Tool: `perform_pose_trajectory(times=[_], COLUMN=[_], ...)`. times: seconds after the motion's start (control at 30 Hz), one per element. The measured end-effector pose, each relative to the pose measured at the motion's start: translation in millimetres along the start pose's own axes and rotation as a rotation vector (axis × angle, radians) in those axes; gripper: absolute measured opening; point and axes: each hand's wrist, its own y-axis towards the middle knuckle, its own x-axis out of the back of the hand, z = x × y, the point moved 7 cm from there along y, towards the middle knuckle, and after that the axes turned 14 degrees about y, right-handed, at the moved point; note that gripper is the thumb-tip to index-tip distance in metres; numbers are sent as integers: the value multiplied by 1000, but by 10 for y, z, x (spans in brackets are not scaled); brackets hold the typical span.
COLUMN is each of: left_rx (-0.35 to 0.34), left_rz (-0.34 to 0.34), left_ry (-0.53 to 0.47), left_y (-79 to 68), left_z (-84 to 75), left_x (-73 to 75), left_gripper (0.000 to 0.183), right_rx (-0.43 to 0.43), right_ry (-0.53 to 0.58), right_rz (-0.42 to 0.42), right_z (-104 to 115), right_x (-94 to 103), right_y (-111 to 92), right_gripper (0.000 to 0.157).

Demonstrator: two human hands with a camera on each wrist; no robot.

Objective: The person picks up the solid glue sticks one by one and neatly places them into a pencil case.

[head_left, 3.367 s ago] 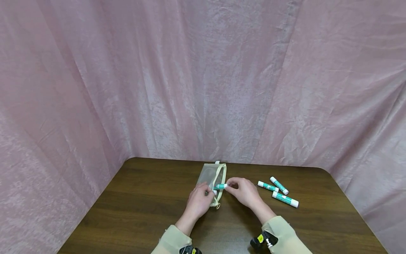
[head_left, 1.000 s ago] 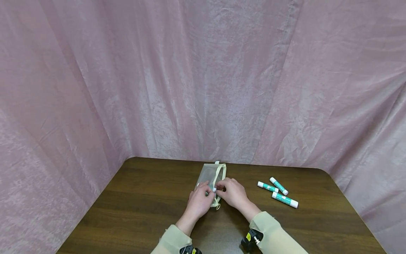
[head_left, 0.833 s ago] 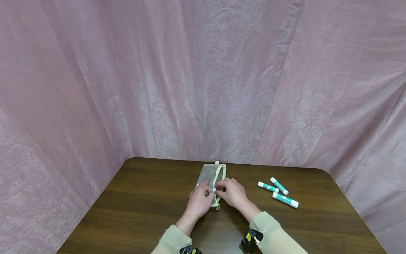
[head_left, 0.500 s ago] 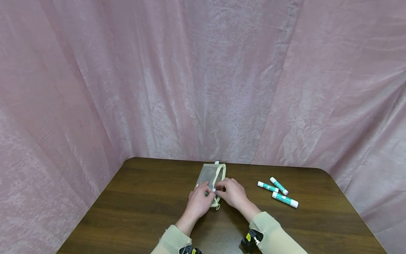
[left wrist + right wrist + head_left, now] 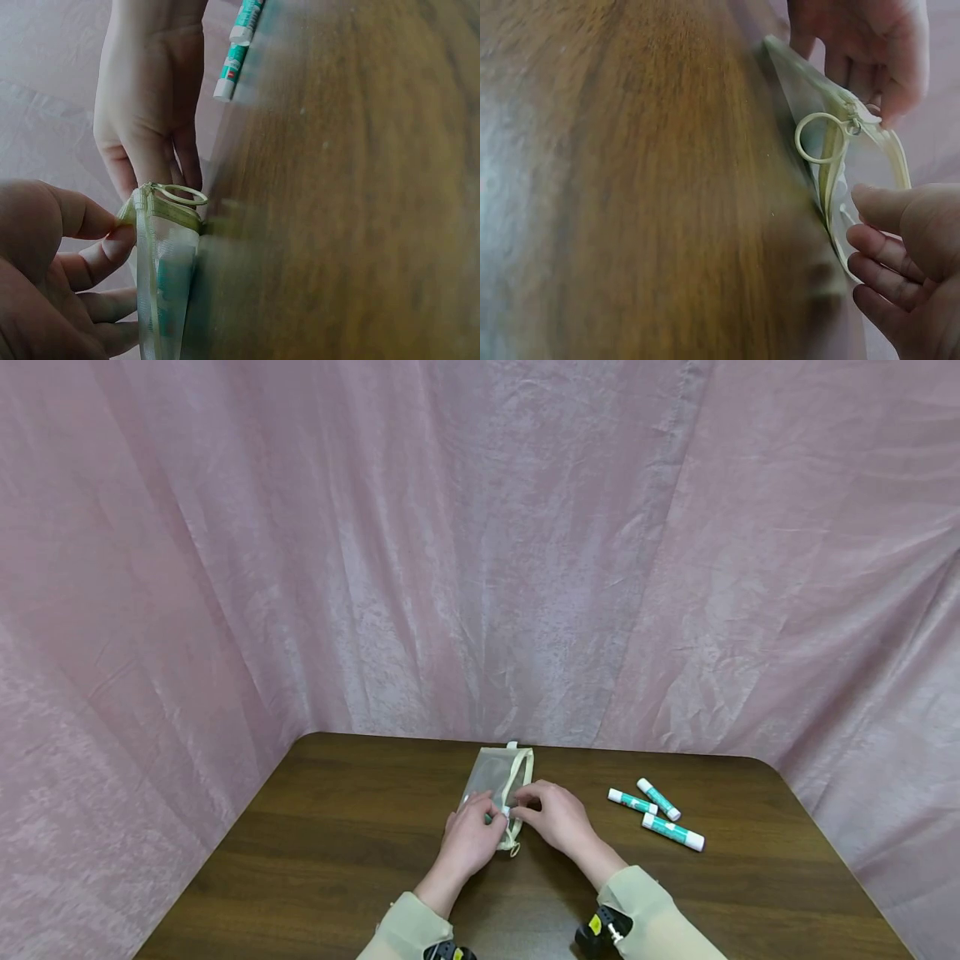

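A translucent mesh zipper pouch (image 5: 491,770) with cream edging lies on the table, its mouth towards the right. My left hand (image 5: 471,835) pinches the cream zipper edge between thumb and index finger, as the left wrist view shows. Through the mesh, green glue sticks (image 5: 172,289) show inside; how many cannot be told. One white cap (image 5: 506,811) is visible at the mouth. My right hand (image 5: 558,817) is just right of that opening, thumb and fingers apart, with nothing seen between them. A zipper pull ring (image 5: 821,138) hangs at the pouch's near end.
Three more green-and-white glue sticks lie right of the hands: one at the left (image 5: 633,802), one behind (image 5: 659,799), and a larger one in front (image 5: 673,832). The brown wooden table (image 5: 360,827) ends at a pink curtain (image 5: 480,568).
My right hand moved left to the pouch, pushing a glue stick into its mouth, then let go and drew slightly back to the right. The left hand stayed in place.
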Motion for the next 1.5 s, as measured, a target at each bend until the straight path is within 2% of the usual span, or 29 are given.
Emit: perform_pose_trajectory(times=[0.57,0.77,1.0,1.5], left_rx=[2,5,-26,4], left_rz=[-25,-17,-47,-23], left_ry=[24,12,24,9], left_y=[18,15,-14,-8], left_z=[31,15,-21,-4], left_x=[-44,-24,20,-5], left_gripper=[18,19,19,20], right_rx=[-70,-99,-140,-123], right_ry=[36,42,58,35], right_rz=[-76,-81,-81,-97], right_z=[-81,-121,-189,-210], right_x=[275,367,457,670], right_y=[-197,-278,-352,-473], right_gripper=[31,35,37,55])
